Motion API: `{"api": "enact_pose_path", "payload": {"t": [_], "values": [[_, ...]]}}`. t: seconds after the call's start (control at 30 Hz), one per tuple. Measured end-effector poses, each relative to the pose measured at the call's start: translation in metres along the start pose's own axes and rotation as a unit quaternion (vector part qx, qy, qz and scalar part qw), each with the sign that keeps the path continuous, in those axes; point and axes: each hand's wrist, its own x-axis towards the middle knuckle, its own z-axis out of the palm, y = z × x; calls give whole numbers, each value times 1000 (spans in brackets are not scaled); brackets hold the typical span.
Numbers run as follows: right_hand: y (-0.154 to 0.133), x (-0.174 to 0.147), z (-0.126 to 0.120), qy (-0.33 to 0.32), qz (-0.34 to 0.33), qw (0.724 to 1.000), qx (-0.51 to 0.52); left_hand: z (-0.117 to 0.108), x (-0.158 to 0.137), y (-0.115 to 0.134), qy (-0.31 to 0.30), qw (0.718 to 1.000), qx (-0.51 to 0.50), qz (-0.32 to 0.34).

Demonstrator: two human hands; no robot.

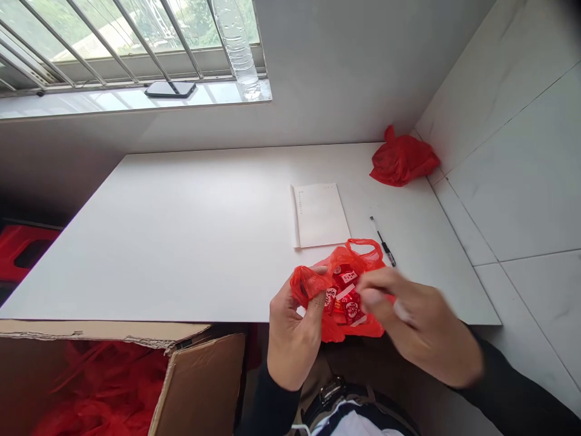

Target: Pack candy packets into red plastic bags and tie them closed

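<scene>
At table's (204, 242) near edge, red bag (333, 332) w/ small red packets (351, 307) inside; L hand (295, 333) grips its rim, prob. to keep mouth open. R hand (417, 321), blurred, reaches in from the side over bag, fingers curled; can't tell if holding anything. Pen (384, 243) & notepad (320, 215) just beyond.

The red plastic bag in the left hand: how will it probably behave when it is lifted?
The red plastic bag is probably floppy, since its thin film wrinkles in the left hand. Its base would likely sag, because small red packets lie inside. Its mouth gapes, so tipping it might spill them.
</scene>
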Motion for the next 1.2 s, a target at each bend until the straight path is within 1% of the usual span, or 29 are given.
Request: {"api": "enact_pose_path", "payload": {"t": [0.07,0.1,0.13,0.17,0.2,0.33,0.5,0.67,0.83,0.93,1.1,1.2], "values": [[17,6,19,-110,14,992,-64,-2,0,-1,-1,1000,7,1],[24,8,27,-164,30,981,-98,-2,0,-2,0,1000,10,3],[31,9,34,-204,50,969,-127,-3,0,-3,1,1000,12,6],[36,9,39,-227,74,960,-148,-4,1,-3,1,1000,12,8],[39,9,41,-237,94,953,-163,-4,1,-4,0,1000,10,11],[41,6,34,-249,132,934,-218,-4,4,-4,-2,1000,-2,17],[42,9,28,-269,156,921,-237,-2,4,-5,-4,1000,8,4],[45,8,28,-244,168,926,-233,-3,3,-5,-6,1000,14,6],[46,5,33,-278,108,936,-185,-2,3,-6,-15,1000,18,-4],[47,7,34,-276,116,936,-187,-2,3,-7,-10,1000,26,-12],[46,10,24,-250,135,935,-213,-1,3,-5,3,999,41,-3],[45,11,22,-246,138,934,-219,-1,3,-3,6,999,48,-5]]}}
